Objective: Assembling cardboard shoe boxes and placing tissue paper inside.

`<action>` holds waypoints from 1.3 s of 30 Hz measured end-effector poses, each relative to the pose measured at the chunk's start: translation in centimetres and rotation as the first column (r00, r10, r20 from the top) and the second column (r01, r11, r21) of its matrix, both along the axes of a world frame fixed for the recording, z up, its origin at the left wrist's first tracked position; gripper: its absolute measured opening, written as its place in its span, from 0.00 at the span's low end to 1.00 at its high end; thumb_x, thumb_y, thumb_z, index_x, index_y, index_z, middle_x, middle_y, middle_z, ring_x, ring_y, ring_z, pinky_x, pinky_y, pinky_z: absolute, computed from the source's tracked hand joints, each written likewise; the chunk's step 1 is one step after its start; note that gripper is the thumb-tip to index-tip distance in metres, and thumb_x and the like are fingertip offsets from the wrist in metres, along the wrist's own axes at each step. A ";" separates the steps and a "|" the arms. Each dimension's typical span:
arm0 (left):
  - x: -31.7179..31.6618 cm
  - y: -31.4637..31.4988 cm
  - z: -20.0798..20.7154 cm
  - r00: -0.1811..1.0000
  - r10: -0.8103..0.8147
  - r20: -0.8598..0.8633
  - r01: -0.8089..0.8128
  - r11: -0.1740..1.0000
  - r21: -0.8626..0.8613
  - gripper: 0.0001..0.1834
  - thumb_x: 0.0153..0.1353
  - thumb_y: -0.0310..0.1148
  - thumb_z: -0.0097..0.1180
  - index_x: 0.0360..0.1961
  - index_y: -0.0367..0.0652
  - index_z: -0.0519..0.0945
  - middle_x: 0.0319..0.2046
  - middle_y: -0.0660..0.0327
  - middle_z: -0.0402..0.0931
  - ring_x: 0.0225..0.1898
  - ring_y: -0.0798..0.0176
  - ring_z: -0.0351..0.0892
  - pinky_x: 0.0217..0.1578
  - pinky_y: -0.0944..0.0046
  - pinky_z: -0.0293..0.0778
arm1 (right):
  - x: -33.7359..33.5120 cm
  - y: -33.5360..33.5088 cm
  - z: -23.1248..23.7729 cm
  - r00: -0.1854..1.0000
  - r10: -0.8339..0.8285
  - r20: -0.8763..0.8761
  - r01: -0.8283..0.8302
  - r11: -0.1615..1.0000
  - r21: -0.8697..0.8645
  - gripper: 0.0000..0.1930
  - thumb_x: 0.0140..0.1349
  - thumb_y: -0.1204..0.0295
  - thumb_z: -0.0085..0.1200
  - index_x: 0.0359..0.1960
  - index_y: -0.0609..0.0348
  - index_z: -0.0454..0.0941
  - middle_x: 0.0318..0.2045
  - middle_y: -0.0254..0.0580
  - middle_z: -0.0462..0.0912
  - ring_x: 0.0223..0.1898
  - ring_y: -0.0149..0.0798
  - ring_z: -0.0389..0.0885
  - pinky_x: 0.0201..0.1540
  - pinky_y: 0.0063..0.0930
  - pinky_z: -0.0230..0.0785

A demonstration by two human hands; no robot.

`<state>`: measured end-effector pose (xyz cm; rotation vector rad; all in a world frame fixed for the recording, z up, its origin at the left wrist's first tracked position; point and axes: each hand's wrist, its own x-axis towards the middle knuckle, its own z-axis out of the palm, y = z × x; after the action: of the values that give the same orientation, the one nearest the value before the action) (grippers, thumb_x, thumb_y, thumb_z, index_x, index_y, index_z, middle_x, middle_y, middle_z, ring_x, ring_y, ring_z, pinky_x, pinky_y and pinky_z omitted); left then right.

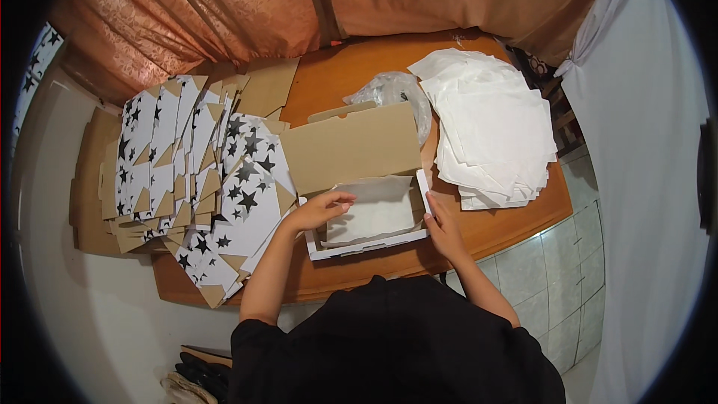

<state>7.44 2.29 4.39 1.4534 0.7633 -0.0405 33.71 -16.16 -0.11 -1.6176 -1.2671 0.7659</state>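
cardboard box (351,151) open, white paper (374,209) inside, left hand (318,209) on it

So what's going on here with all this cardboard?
A person at a wooden table is working on an open cardboard box with its lid up. The left hand reaches inside, onto a white paper sheet lining it, while the right hand rests on the box's right wall. To the left lies a pile of flat star-printed box blanks; to the right, a stack of white paper sheets.
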 end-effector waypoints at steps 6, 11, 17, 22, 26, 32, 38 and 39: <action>-0.5 -3.7 4.9 0.974 -0.208 -0.094 0.228 0.861 0.455 0.28 0.49 0.44 0.63 0.51 0.46 0.74 0.48 0.57 0.72 0.50 0.55 0.71 0.50 0.58 0.67 | -0.8 -0.3 4.7 0.836 0.059 0.546 -0.027 0.997 -0.066 0.26 0.50 0.54 0.57 0.52 0.46 0.72 0.57 0.47 0.62 0.62 0.53 0.50 0.59 0.58 0.34; -0.4 -5.7 4.1 0.972 0.049 -0.230 0.177 0.491 0.853 0.36 0.38 0.42 0.69 0.53 0.52 0.72 0.53 0.58 0.67 0.56 0.52 0.63 0.56 0.54 0.57 | -1.2 1.3 5.6 0.771 0.100 0.629 -0.041 0.993 -0.108 0.28 0.45 0.53 0.60 0.52 0.35 0.71 0.58 0.44 0.60 0.63 0.53 0.48 0.55 0.69 0.30; 0.6 -7.4 1.3 0.942 0.294 -0.163 0.108 0.194 0.975 0.50 0.33 0.40 0.71 0.62 0.51 0.59 0.62 0.47 0.47 0.64 0.43 0.45 0.58 0.42 0.45 | -2.1 3.9 5.0 0.702 0.049 0.710 -0.080 0.997 0.010 0.34 0.39 0.57 0.66 0.54 0.37 0.70 0.59 0.43 0.58 0.65 0.51 0.45 0.56 0.68 0.26; 0.9 -7.1 -0.1 0.895 0.351 -0.275 0.148 0.349 0.925 0.57 0.35 0.39 0.70 0.66 0.55 0.48 0.65 0.48 0.40 0.67 0.44 0.39 0.57 0.33 0.41 | -3.8 4.6 5.2 0.723 0.044 0.690 -0.111 0.992 0.053 0.37 0.38 0.55 0.67 0.55 0.35 0.68 0.59 0.42 0.58 0.65 0.50 0.44 0.57 0.66 0.24; 0.9 -6.9 -1.3 0.866 0.412 -0.285 0.132 0.361 0.923 0.60 0.34 0.40 0.71 0.67 0.53 0.45 0.66 0.48 0.39 0.67 0.44 0.38 0.56 0.31 0.40 | -3.9 5.1 6.0 0.769 0.147 0.622 -0.223 0.974 0.045 0.32 0.39 0.54 0.67 0.51 0.37 0.72 0.57 0.40 0.62 0.65 0.49 0.47 0.58 0.65 0.22; 0.9 -6.6 -1.4 0.855 0.476 -0.205 0.041 0.334 0.942 0.60 0.36 0.41 0.70 0.67 0.51 0.44 0.65 0.48 0.43 0.66 0.45 0.41 0.56 0.30 0.39 | -2.5 5.8 4.5 0.540 0.365 0.758 -0.461 0.882 -0.096 0.11 0.46 0.59 0.62 0.31 0.45 0.81 0.51 0.35 0.69 0.61 0.45 0.56 0.56 0.67 0.32; 1.1 -6.2 -1.8 0.833 0.553 0.030 -0.137 0.152 0.979 0.24 0.45 0.36 0.64 0.47 0.53 0.76 0.57 0.59 0.61 0.62 0.54 0.54 0.54 0.34 0.41 | -3.3 7.8 1.0 0.570 0.074 0.818 -0.308 0.942 0.130 0.03 0.47 0.66 0.57 0.20 0.47 0.78 0.46 0.32 0.73 0.56 0.41 0.63 0.54 0.63 0.37; 0.9 -6.2 -2.0 0.832 0.554 0.029 -0.134 0.149 0.980 0.24 0.45 0.36 0.64 0.47 0.53 0.76 0.57 0.59 0.61 0.62 0.54 0.54 0.54 0.34 0.41 | -3.5 8.2 0.6 0.544 -0.036 0.839 -0.263 0.941 0.211 0.04 0.46 0.67 0.56 0.18 0.47 0.75 0.46 0.31 0.73 0.56 0.40 0.63 0.54 0.62 0.36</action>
<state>8.29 -3.94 2.41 2.4639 1.6114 0.7323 30.16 -7.96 0.51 -1.6691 -2.0651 -0.2558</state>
